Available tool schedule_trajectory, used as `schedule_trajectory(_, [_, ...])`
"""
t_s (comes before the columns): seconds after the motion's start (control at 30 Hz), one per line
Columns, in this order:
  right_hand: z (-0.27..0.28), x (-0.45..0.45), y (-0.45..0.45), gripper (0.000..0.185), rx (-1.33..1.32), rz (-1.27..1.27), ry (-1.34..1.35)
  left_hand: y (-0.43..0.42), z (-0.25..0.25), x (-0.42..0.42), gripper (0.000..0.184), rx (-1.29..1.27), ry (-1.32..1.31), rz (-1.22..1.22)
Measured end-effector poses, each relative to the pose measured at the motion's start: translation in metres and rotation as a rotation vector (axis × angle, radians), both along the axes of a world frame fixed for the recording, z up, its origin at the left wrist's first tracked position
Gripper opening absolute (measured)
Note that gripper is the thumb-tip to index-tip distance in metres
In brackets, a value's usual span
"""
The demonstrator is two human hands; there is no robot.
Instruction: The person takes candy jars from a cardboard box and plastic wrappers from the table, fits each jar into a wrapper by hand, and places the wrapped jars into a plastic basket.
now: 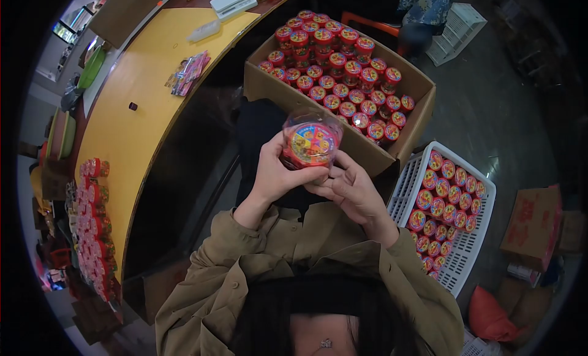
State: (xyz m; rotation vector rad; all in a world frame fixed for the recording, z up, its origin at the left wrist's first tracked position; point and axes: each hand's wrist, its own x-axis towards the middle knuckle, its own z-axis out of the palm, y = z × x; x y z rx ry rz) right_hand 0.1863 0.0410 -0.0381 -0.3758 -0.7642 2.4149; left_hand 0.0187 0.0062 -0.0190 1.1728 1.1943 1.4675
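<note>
A round red container (312, 144) with a colourful lid and loose clear plastic around it is held up in front of my body. My left hand (275, 172) grips it from the left, thumb along its lower edge. On the lower right, my right hand (352, 189) touches it with curled fingers near the plastic. Beyond my hands, a cardboard box (278, 86) holds rows of similar red-lidded jars (343, 89), some stacked higher at the back. A white plastic basket (468, 258) to the right holds more such jars (438, 206).
A curved yellow table (147, 68) at the left bears a row of wrapped red jars (95, 233), pink packets (188, 73), a small dark cap (133, 106), a bottle (204, 30) and a white scale (233, 3). Part of another person (422, 13) shows behind the box.
</note>
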Motion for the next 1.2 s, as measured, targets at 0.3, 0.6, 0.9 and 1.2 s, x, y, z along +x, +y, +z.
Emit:
schedule_trajectory(0.3, [-0.005, 0.005, -0.004, 0.062, -0.033, 0.030, 0.044, -0.012, -0.025, 0.014, 0.048, -0.030, 0.006, 0.055])
schedule_trajectory(0.6, [-0.006, 0.010, -0.007, 0.059, -0.166, -0.041, -0.031, -0.015, -0.034, 0.016, 0.061, 0.072, 0.268, 0.082])
schedule_trajectory(0.9, [-0.003, 0.009, -0.014, 0.053, -0.215, -0.114, -0.007, -0.016, -0.039, 0.017, 0.070, 0.108, 0.369, 0.080])
schedule_trajectory(1.2, [-0.002, 0.015, -0.017, 0.049, -0.257, -0.158, -0.031, -0.017, -0.039, 0.023, 0.071, 0.086, 0.228, -0.026])
